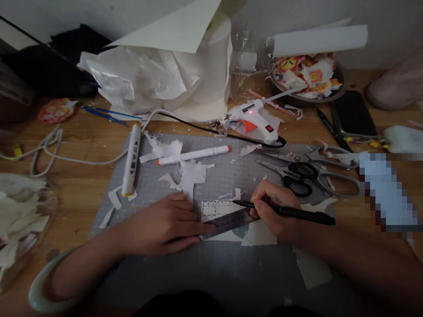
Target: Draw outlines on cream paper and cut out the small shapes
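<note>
My left hand (pixel 168 224) lies flat with its fingers stretched out, the fingertips pressing the end of a metal ruler (pixel 231 221). Beneath the ruler is a small piece of white paper (pixel 209 219) bearing black outlines of little boxes with scalloped edges. My right hand (pixel 272 204) is closed around a black pen (pixel 299 213), whose tip is at the drawn lines. The ruler's other end runs under the fingers of that hand. Paper offcuts (pixel 261 233) lie beside the drawing, all on a grey cutting mat (pixel 158 281).
Two pairs of scissors (pixel 299 174) lie right of the drawing. A white glue gun (pixel 257 121) with a red light sits behind, its cord trailing left. Two markers (pixel 131 160) and paper scraps (pixel 194 171) are on the mat. A phone (pixel 353 114) and a bowl of wrappers (pixel 309 99) stand farther back.
</note>
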`<state>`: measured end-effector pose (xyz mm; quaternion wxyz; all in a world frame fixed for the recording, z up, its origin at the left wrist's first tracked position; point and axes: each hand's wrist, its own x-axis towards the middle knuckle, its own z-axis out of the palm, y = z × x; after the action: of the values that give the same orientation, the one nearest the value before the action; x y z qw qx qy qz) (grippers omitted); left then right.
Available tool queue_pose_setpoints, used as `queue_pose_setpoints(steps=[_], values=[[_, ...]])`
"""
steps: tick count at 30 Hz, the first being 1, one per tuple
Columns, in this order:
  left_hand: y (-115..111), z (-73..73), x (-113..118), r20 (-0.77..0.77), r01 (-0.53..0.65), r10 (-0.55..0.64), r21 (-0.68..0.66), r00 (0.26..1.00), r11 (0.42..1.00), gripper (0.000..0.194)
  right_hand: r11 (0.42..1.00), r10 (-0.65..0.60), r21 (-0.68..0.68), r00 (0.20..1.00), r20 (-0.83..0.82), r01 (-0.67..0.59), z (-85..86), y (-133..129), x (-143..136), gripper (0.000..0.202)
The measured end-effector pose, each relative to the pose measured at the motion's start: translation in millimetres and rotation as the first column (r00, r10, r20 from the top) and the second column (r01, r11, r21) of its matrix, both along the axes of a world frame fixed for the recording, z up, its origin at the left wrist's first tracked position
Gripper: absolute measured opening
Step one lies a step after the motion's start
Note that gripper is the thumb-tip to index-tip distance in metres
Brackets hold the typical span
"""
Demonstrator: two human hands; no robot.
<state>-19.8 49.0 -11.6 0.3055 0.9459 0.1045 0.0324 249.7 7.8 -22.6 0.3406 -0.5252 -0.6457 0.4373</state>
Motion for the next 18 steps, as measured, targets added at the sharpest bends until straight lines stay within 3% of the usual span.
queue_pose_setpoints(steps=[18], values=[[0.6,2.3,1.7,0.007,-0.012,0.012,0.014,1.000,1.000,0.031,0.999,0.038,-0.009,0.999,0.035,-0.038,4.9,3.3,1.3,0.014]])
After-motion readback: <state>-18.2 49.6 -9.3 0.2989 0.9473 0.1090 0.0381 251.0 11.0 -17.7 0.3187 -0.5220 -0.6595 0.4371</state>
